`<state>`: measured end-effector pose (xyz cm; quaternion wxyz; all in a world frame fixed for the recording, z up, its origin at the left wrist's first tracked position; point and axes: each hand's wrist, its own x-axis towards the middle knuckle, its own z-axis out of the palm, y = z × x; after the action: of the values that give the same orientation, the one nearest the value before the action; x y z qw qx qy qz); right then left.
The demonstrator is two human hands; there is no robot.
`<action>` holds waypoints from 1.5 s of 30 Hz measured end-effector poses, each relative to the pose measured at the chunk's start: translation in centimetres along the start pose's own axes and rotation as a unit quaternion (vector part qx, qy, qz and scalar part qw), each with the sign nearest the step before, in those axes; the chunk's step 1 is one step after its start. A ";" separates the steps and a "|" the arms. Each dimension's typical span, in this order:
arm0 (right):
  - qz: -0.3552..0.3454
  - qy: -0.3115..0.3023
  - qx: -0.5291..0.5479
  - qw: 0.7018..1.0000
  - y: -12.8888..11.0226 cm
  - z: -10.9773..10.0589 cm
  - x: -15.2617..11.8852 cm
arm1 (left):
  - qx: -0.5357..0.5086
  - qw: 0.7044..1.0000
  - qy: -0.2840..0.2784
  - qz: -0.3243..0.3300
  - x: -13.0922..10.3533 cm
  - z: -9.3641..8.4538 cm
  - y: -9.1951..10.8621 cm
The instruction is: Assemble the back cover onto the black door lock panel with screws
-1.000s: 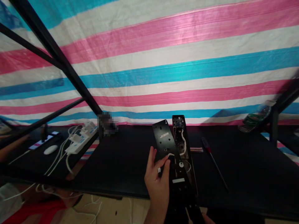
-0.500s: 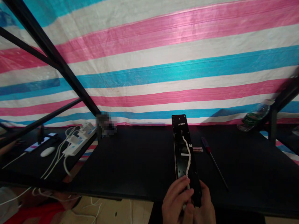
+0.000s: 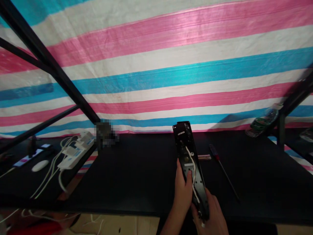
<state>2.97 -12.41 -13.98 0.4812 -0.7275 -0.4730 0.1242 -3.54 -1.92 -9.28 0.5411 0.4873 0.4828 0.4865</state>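
A long black panel (image 3: pixel 198 182) with a white cable (image 3: pixel 194 168) along its face is tilted over the table's front edge, its far end pointing to the striped sheet. My left hand (image 3: pixel 183 186) grips its left side near the middle, thumb on the face. Around the near end, on the right side, my right hand (image 3: pixel 212 213) is closed. A second black piece shows behind the panel at its far end. To the right lies a screwdriver (image 3: pixel 223 169) with a dark and red handle, and a small pinkish strip (image 3: pixel 204 157) is beside the panel.
The black table (image 3: pixel 137 176) spans the front. At the left are a white power strip (image 3: pixel 73 155) with cables, a white mouse (image 3: pixel 40 165) and a phone (image 3: pixel 31 156). A plastic bottle (image 3: pixel 264 120) leans at the back right, by a black metal frame (image 3: pixel 281 130).
My left hand has moved up from the near end to the panel's left side. The panel has tilted, with its two black pieces now offset at the far end. The view has shifted slightly.
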 end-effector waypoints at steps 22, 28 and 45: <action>-0.106 -0.122 -0.070 0.984 5.5 -3.9 2.2 | 0.088 0.996 0.020 0.026 0.0 1.4 0.9; 0.011 -0.190 0.137 0.972 5.0 -2.9 1.8 | 0.135 0.990 -0.019 0.018 0.7 0.8 0.6; 0.073 -0.118 0.112 0.984 2.3 0.6 6.5 | 0.061 0.996 -0.058 0.014 1.2 0.3 -0.8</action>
<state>7.30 -7.01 -14.34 0.4896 -0.6821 -0.4552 0.2963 -3.08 -0.81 -10.08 0.5303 0.5534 0.4730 0.4344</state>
